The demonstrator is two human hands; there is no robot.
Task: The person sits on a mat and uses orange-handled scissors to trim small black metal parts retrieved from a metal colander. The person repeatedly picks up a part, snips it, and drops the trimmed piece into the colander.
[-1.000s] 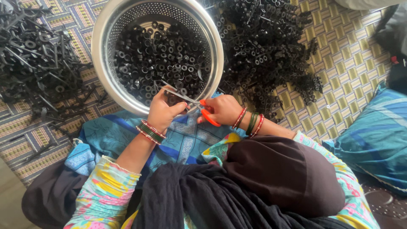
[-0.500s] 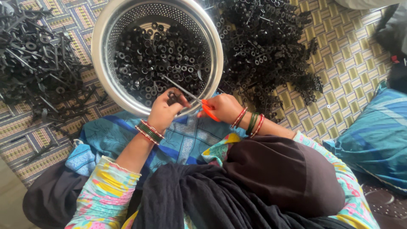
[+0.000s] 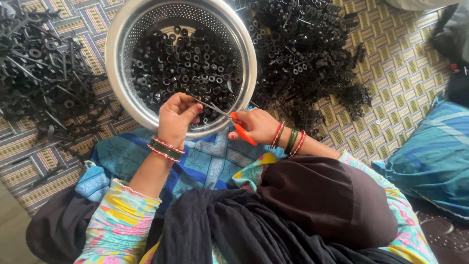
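Head: scissors [image 3: 229, 119] blades now closed vs 0.5 s ago; right hand [image 3: 256, 126] grips.

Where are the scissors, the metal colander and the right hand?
scissors [image 3: 243, 133], head view, on the orange handle.
metal colander [image 3: 113, 73], head view, on its left rim.
right hand [image 3: 258, 125], head view, on the back of the hand.

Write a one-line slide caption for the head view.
Right hand works orange-handled scissors beside left hand over a steel colander of black rings.
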